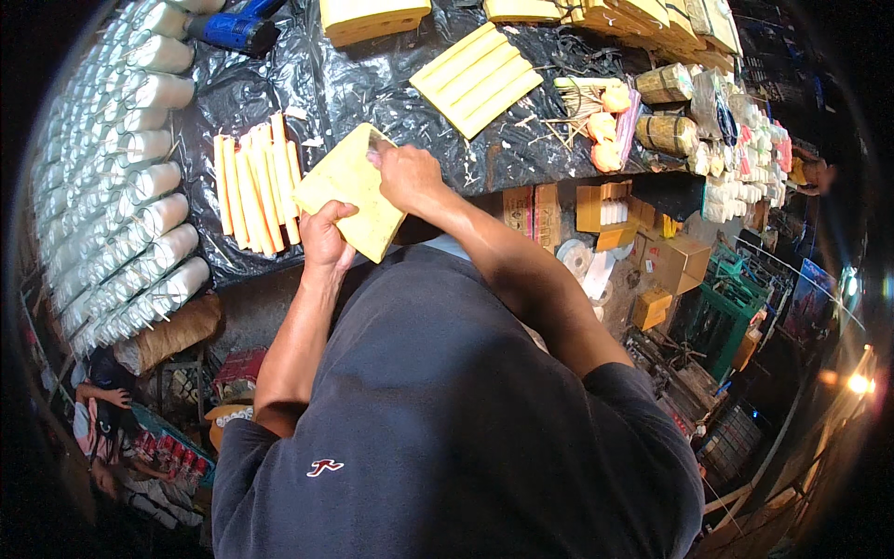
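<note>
So I've got a yellow paper sheet (349, 191) in both hands, sitting just left of the frame's centre, tilted so it reads like a diamond. My left hand (324, 238) is curled around the sheet's lower left edge, thumb on top of the paper and the other fingers tucked underneath where I can't see them. My right hand (408, 175) comes in from the right and pinches the upper right corner, fingers closed down on the edge. So the sheet spans between the two grips, left hand low, right hand high, and it hangs just above the near edge of the black plastic table cover (326, 84).

Just left of the sheet, touching distance from my left hand, lies a row of orange candles (256, 191) side by side on the plastic. Farther out on the left side of the frame there are stacked rows of white candles (140, 186), curving along the rim. A blue power tool (233, 33) sits at the upper left. In the upper middle there's a flat pack of yellow paper bundles (477, 77), well apart from my hands, and more yellow stacks (372, 17) along the top edge. To the right of those, some orange flower-shaped candles (607, 126) with thin sticks. Cardboard boxes (670, 265) sit below the table on the right.
</note>
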Tool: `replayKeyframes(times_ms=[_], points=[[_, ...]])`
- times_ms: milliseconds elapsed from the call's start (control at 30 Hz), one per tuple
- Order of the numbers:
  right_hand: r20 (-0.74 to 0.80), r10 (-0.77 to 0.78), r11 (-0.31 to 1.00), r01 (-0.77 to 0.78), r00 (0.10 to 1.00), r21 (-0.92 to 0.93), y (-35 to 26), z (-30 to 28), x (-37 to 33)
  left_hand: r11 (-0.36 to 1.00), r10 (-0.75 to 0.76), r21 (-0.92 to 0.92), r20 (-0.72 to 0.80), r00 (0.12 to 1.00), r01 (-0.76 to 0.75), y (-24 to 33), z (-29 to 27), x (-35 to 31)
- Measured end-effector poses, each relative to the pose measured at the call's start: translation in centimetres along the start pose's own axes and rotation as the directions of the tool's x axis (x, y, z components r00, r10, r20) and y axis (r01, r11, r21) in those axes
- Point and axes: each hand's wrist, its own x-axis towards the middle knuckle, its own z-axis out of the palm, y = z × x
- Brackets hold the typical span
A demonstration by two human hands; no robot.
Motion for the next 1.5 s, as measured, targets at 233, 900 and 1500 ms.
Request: replayKeyframes(times_ms=[233, 900, 1500], points=[[0.085, 0.063, 0.998, -0.064, 0.994, 0.008, 0.7, -0.5, 1.3, 1.0, 0.007, 0.022, -0.003, 1.0, -0.007, 0.0, 0.4, 0.2], [0.081, 0.201, -0.298, -0.018, 0.976, 0.954, 9.1, -6.4, -6.1, 0.999, -0.019, 0.033, 0.076, 0.997, 0.016, 2.6, 2.5, -0.1], [-0.184, 0.187, 0.94, -0.121, 0.965, 0.318, 7.9, -7.8, 3.1, 0.992, -0.115, 0.061, 0.161, 0.98, 0.106, 5.5, 3.1, -2.3]])
